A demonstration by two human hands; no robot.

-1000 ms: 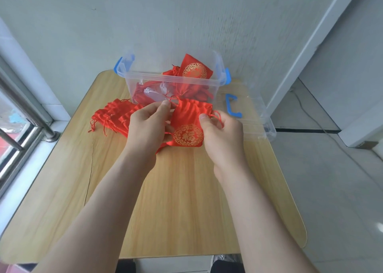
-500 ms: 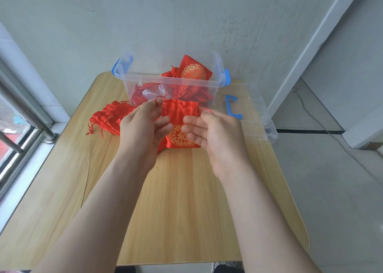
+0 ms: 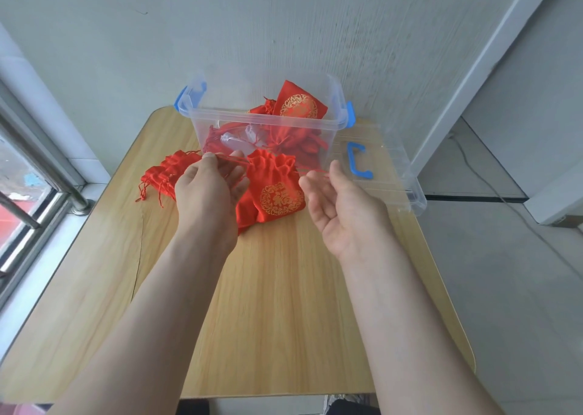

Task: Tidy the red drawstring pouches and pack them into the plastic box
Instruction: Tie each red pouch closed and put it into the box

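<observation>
The surface (image 3: 284, 304) runs open from the pouch (image 3: 277, 190) to its near edge. The box (image 3: 220, 115) stands at the far edge, with its lid (image 3: 397, 175) along the right one. The pouch sits just before the box, long axis away from us, mouth toward the box. Our left grip (image 3: 206, 190) and right grip (image 3: 340, 203) each pinch the cords (image 3: 235, 159). Half a second ago they met on the pouch; now they are apart and the mouth is gathered.

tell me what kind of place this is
Likely a plain room in a home or small workshop: a light wooden table with rounded corners against a bare grey-white wall, a window with metal rails on the left, grey floor tiles on the right.
</observation>
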